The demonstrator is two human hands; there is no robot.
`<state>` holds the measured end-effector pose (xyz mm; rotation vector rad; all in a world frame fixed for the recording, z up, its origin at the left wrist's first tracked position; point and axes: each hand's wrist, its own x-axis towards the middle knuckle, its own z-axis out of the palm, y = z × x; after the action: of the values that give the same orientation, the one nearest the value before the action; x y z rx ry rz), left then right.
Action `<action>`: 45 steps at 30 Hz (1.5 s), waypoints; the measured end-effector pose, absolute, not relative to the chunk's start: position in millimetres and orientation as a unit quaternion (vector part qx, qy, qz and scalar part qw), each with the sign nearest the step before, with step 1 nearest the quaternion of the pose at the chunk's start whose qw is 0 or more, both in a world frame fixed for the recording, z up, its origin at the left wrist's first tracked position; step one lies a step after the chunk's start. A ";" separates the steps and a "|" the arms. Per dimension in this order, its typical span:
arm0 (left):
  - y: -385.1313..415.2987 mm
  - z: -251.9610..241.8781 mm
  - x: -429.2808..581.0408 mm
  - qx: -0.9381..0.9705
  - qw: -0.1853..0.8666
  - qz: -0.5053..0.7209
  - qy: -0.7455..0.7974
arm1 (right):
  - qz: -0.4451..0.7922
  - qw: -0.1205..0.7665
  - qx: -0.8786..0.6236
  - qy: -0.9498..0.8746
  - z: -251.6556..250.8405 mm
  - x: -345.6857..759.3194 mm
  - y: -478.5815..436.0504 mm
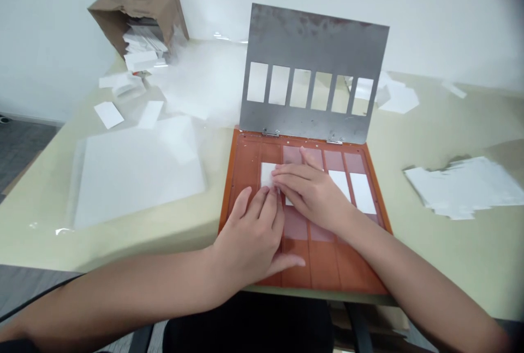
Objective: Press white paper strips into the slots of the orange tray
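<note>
An orange-brown tray [245,163] with long slots lies at the table's near edge. Its grey metal lid [313,45], cut with several rectangular windows, stands hinged upright behind it. White cards lie in the slots: one [267,173] under my fingertips and two [362,191] further right. My left hand [252,235] lies flat on the tray, fingers stretched out, tips touching the left card. My right hand [311,189] lies flat across the middle slots, fingers extended leftward onto the same card.
A tipped brown paper bag [141,6] spills white cards at the back left. Loose cards [108,114] and a large white sheet [137,170] lie left of the tray. A heap of white slips [469,186] sits right. More scraps [399,96] lie behind.
</note>
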<state>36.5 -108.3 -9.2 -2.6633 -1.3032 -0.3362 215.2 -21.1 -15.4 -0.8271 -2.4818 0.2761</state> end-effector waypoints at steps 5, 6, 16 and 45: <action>-110.2 -4.9 37.5 -0.892 0.095 -0.088 -0.433 | 0.066 0.240 -0.304 -0.920 -13.2 214.0 -23.2; -110.6 -4.7 37.6 -0.891 0.096 -0.086 -0.434 | 0.060 0.239 -0.305 -0.920 -13.3 213.9 -23.6; -112.4 -5.8 38.8 -0.886 0.102 -0.101 -0.440 | 0.032 0.248 -0.289 -0.924 -12.7 214.9 -24.6; -113.0 -5.3 38.8 -0.884 0.099 -0.105 -0.444 | 0.012 0.225 -0.299 -0.927 -9.8 214.6 -28.1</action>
<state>38.8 -113.0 -5.3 -2.6158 -1.3126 -0.3104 214.6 -28.1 -9.8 -0.8244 -2.5588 0.0344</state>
